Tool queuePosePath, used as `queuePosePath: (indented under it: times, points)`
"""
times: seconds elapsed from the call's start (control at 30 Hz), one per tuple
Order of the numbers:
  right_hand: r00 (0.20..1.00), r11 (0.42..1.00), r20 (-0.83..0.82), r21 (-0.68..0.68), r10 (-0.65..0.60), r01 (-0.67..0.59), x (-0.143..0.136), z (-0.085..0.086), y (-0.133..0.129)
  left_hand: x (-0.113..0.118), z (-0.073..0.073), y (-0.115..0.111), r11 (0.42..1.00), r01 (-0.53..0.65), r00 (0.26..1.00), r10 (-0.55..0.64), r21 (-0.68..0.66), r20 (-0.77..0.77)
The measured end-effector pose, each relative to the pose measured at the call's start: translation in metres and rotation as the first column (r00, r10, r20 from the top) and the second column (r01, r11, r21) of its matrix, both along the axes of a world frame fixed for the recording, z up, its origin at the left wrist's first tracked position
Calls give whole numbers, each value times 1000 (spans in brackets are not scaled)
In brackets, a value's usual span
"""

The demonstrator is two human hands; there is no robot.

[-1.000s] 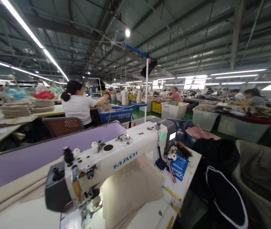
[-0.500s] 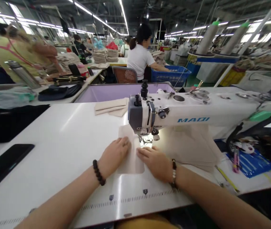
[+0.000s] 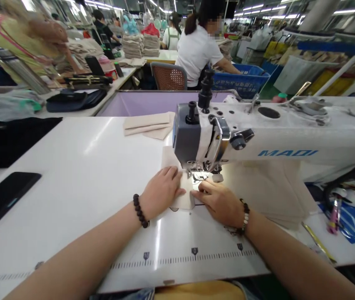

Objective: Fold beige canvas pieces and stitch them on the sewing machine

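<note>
A small beige fabric piece (image 3: 186,199) lies under the head of a white sewing machine (image 3: 277,137), by the lit presser foot (image 3: 200,177). My left hand (image 3: 164,187) rests on its left part, fingers stretched out and thumb apart. At the fabric's right edge, just in front of the presser foot, is my right hand (image 3: 222,202); its fingers are bent and the fingertips press down. Whether they pinch the cloth is hard to see. The fabric's far end passes behind the machine head. A stack of larger beige pieces (image 3: 267,191) lies right of the needle area.
Folded beige pieces (image 3: 147,124) lie behind the machine head. A dark phone (image 3: 7,202) is on the table's left. At right are a blue packet (image 3: 352,223) and a yellow tool (image 3: 319,241). A person in white (image 3: 196,54) works beyond, at a blue basket (image 3: 242,81).
The fabric has slid away from me under the machine head, its near edge now closer to the presser foot. My right fingers have bent more. The view has tilted down and come nearer.
</note>
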State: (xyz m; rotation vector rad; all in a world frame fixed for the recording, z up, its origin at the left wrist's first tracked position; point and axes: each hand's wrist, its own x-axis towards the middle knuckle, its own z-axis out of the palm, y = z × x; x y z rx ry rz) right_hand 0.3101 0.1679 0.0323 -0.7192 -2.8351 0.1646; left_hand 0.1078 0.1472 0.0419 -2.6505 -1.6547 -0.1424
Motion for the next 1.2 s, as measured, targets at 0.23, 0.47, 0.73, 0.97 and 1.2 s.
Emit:
queuePosePath:
  times: [0.23, 0.47, 0.73, 0.97, 1.2]
  points:
    - [1000, 1000, -5, -17, 1, -2, 0, 0, 0, -3, -6, -1, 999, 35, 999, -36, 15, 33]
    - [995, 995, -55, -43, 85, -87, 3, 0, 1, -5, 5, -8, 980, 145, 985, -131, -137, 109]
    - [976, 976, -66, -46, 209, -212, 6, 3, 0, -9, 32, -28, 921, 185, 983, -177, -342, 54]
    - [965, 964, -44, -42, 259, -261, 6, 4, -4, -37, 24, -54, 906, 225, 970, -174, -358, 169]
    - [959, 958, -21, -37, 284, -284, 8, 5, -10, -51, 14, -59, 910, 252, 945, -159, -328, 284]
